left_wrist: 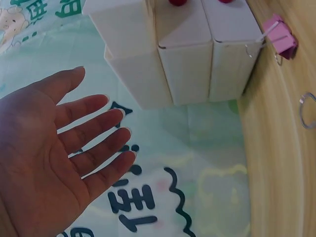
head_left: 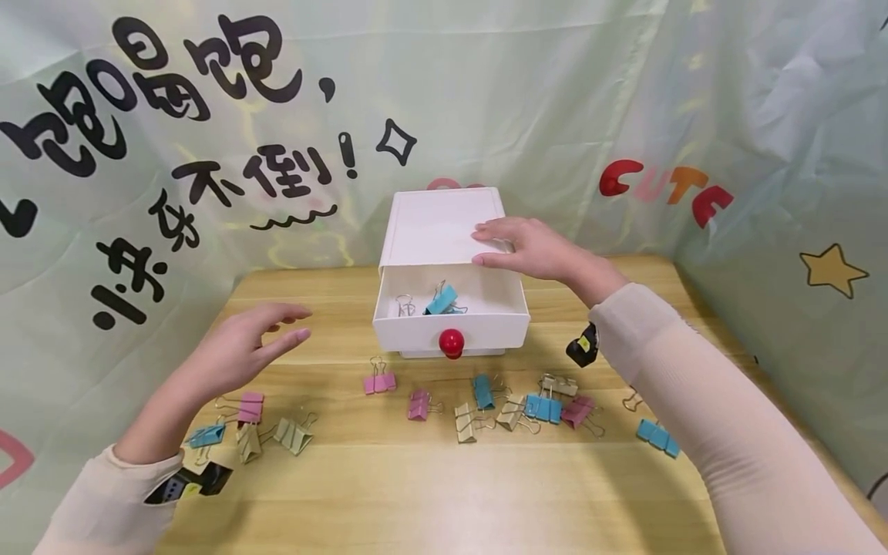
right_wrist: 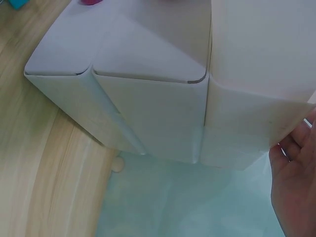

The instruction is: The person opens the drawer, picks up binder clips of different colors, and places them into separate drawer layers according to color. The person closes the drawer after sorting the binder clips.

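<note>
A white box of stacked drawers [head_left: 440, 223] stands at the back of the table, its top drawer [head_left: 409, 333] pulled out by a round red knob [head_left: 452, 342]. Inside that drawer lie a blue binder clip [head_left: 441, 301] and a pale clip with wire handles [head_left: 405, 307]. My right hand [head_left: 530, 245] is at the right side of the box's top, fingers extended over its edge; in the right wrist view the fingers meet the box's edge. My left hand [head_left: 239, 347] hovers left of the box, fingers loosely extended, holding nothing.
On the wooden table [head_left: 444, 493], several pink, blue and cream binder clips lie before the box, among them a pink one [head_left: 379, 383] and a blue one [head_left: 543, 409]. More lie below the left hand, including a cream one [head_left: 294, 436]. A printed cloth [head_left: 541, 92] hangs behind.
</note>
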{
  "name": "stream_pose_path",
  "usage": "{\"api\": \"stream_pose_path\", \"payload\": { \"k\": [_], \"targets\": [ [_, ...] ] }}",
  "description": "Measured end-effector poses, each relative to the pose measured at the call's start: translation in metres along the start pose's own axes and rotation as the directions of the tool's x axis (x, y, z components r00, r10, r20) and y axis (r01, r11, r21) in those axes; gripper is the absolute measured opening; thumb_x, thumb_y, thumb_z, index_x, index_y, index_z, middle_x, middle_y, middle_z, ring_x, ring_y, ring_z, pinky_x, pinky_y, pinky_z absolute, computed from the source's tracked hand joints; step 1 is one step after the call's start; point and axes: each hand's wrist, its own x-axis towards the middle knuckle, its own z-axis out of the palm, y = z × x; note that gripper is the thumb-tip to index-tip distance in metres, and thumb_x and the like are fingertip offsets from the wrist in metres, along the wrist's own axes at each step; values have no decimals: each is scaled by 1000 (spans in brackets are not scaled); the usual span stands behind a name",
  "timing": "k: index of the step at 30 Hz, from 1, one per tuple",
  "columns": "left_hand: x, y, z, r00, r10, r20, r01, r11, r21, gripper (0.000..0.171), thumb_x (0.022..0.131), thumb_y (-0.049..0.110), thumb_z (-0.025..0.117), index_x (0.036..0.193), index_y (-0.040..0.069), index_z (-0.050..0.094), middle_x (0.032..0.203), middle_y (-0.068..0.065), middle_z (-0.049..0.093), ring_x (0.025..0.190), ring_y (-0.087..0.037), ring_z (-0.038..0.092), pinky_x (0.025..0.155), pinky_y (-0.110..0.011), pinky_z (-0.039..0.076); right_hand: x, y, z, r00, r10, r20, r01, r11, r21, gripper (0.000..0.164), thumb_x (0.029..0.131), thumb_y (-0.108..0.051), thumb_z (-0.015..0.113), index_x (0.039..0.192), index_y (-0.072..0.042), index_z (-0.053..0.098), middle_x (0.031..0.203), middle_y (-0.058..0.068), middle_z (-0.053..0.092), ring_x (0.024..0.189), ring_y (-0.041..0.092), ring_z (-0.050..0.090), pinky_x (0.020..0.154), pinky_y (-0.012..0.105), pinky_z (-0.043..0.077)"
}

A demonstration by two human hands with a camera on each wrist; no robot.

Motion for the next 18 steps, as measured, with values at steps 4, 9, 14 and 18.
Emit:
{"api": "stream_pose_path", "payload": {
  "k": [4,9,14,18],
  "targets": [
    [-8,-8,-2,999,-42,14,42,999,-27,42,101,38,53,133,11,59,133,-11,59,113,-40,57,90,-58,46,-1,1,0,1000,-2,-1,2,1000,0,65,89,-56,63,140,-17,56,150,3,44,141,26,34,114,50,25],
    [-21,-20,-4,995,-95,32,96,995,-26,44,101,39,53,134,10,57,133,-13,59,112,-44,56,88,-60,45,-2,3,0,1000,2,4,-2,1000,-4,66,89,-57,63,140,-17,56,150,3,44,141,26,33,114,50,25],
    [-38,-34,1,988,-145,53,147,989,-23,48,101,40,54,136,8,55,132,-17,58,113,-47,55,88,-63,44,0,4,0,1000,-5,4,5,1000,-3,65,89,-58,62,141,-18,55,150,1,44,141,24,34,114,49,26],
    [-53,-45,5,980,-191,58,194,981,-33,49,100,40,54,135,6,54,129,-21,59,111,-52,54,88,-65,42,2,3,1,1000,-4,5,4,1000,2,66,89,-59,62,141,-19,55,150,0,44,141,23,34,114,49,26]
  ]
}}
